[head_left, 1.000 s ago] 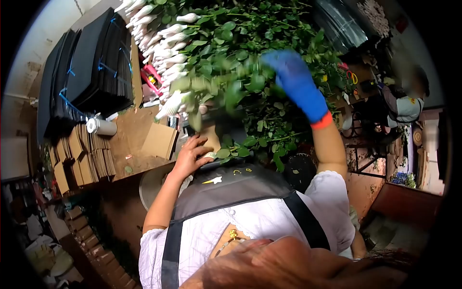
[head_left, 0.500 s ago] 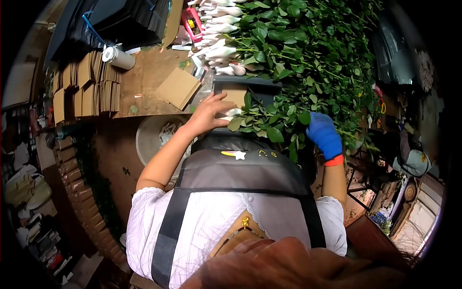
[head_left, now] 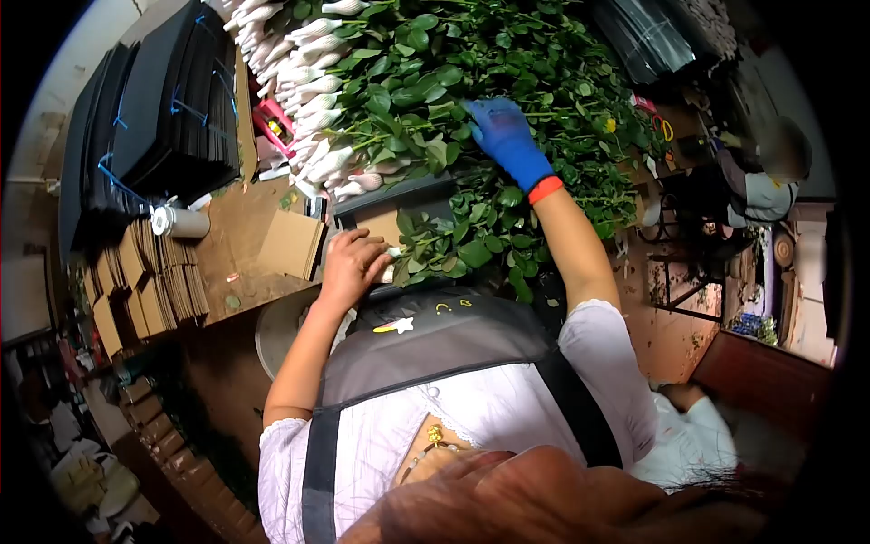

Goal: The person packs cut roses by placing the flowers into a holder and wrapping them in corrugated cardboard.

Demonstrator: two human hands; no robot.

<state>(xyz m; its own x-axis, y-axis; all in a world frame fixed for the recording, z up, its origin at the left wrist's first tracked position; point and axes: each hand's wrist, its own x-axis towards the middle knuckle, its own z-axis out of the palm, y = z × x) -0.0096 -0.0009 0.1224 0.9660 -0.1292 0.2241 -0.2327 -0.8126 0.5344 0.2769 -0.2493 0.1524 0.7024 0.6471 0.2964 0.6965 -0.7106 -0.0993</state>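
My bare left hand (head_left: 349, 268) is at the near left edge of a dark box (head_left: 412, 192) with brown card inside. Its fingers are bent around the white-sleeved head of a rose (head_left: 391, 270), whose leaves (head_left: 462, 245) spread to the right across the box. Over the large pile of leafy stems (head_left: 562, 72) my right hand (head_left: 509, 140) reaches out in a blue glove with a red cuff. Its fingers are apart and touch the leaves, with no stem visibly gripped. White-sleeved rose heads (head_left: 313, 113) line the left side of the pile.
Brown card pieces (head_left: 292, 243) lie on the wooden table (head_left: 234, 263), near a stacked row of card (head_left: 149, 281) and a white canister (head_left: 179, 222). Tied black sheets (head_left: 177, 100) stand behind. A pink holder (head_left: 274, 127) is beside the roses. Another person (head_left: 766, 181) is at the right.
My right hand has moved from the near rose's stems up and left, onto the big pile. My left hand stays by the rose head, its fingers closer together. The view has turned.
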